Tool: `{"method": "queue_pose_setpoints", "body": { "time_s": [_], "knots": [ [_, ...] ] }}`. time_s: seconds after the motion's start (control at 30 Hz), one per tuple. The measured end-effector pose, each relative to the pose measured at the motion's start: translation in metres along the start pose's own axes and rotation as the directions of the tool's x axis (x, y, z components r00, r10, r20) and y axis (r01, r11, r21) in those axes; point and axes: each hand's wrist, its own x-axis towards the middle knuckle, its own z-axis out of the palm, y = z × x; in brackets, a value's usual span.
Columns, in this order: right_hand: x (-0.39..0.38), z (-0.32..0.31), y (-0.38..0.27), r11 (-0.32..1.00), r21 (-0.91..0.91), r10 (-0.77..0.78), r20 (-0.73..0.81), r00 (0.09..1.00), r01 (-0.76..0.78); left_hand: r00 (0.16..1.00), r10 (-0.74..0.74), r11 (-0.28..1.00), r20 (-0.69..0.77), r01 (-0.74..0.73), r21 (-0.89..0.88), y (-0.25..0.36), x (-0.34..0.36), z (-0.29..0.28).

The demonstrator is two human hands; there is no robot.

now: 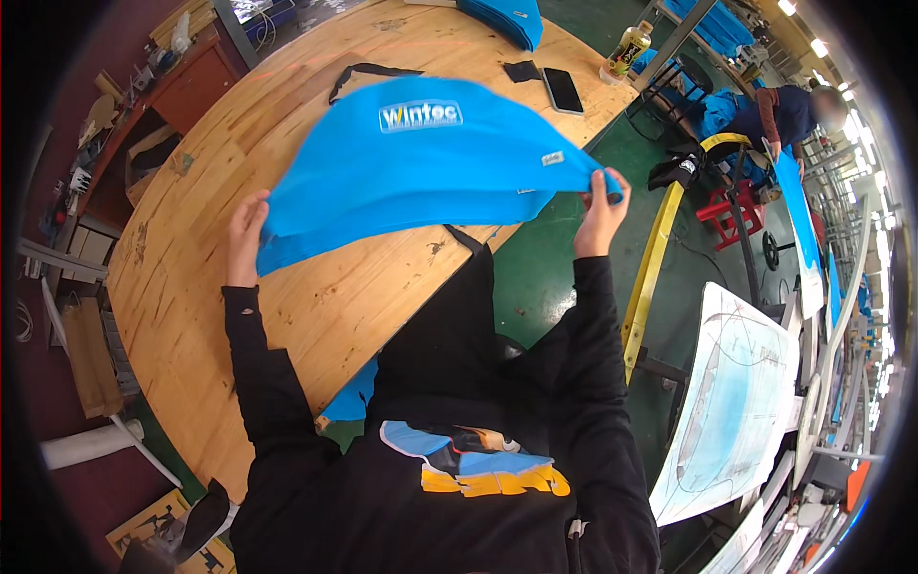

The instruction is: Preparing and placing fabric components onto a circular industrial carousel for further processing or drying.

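Head view: the left hand [248, 230] and right hand [601, 218] pinch opposite ends of a bright-blue curved fabric panel [382, 177] between them, above a pale wooden tabletop [359, 277], apparently spreading it; next calls for even tension.

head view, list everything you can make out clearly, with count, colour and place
fabric panel: at least one, blue, upper middle
table: one, light wood, under the fabric panel
folded cloth: one pile, blue, table's far edge
phone: one, black, table's far right
scrap: one, black, left of the phone
bottle: one, yellow-green, far right corner
bar: one, yellow, right of the table
stool: one, red, right floor
co-worker: one, dark top, upper right
sheet: one, white and blue, lower right
left hand: one, bare, panel's left end
right hand: one, bare, panel's right end
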Motion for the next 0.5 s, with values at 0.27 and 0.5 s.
{"method": "queue_pose_setpoints", "body": {
  "time_s": [0.27, 0.5],
  "knots": [
    [-0.033, -0.031, 0.055, 0.976, -0.114, 0.186, -0.016, 0.982, -0.186, 0.996, -0.054, 0.933, -0.078, 0.078, 0.351, -0.05, -0.001, -0.013],
    [-0.034, -0.047, 0.07, 0.955, -0.171, 0.248, 0.021, 0.969, -0.241, 0.999, 0.051, 0.942, -0.007, -0.046, 0.334, -0.079, 0.006, -0.029]
  ]
}}
